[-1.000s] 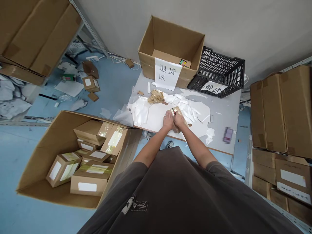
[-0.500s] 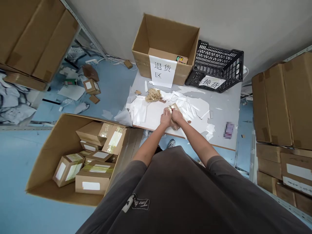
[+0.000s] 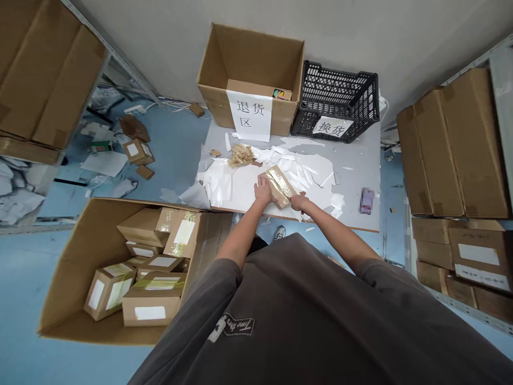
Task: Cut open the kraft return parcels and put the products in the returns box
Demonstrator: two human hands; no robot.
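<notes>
Along the near side of the table (image 3: 355, 179): one taped box (image 3: 280, 184), top now more exposed, seemingly easier to work; left hand (image 3: 263, 189), grip clamped on its left side; right hand (image 3: 298, 202), shifted to its near right corner, curled, grip's hold unclear.

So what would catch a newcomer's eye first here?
Probably the big carton of taped parcels, left of the table. Next, an open box and black crate with lettered signs at the table's back. At its near edge, the left hand and right hand flank a small taped box.
</notes>
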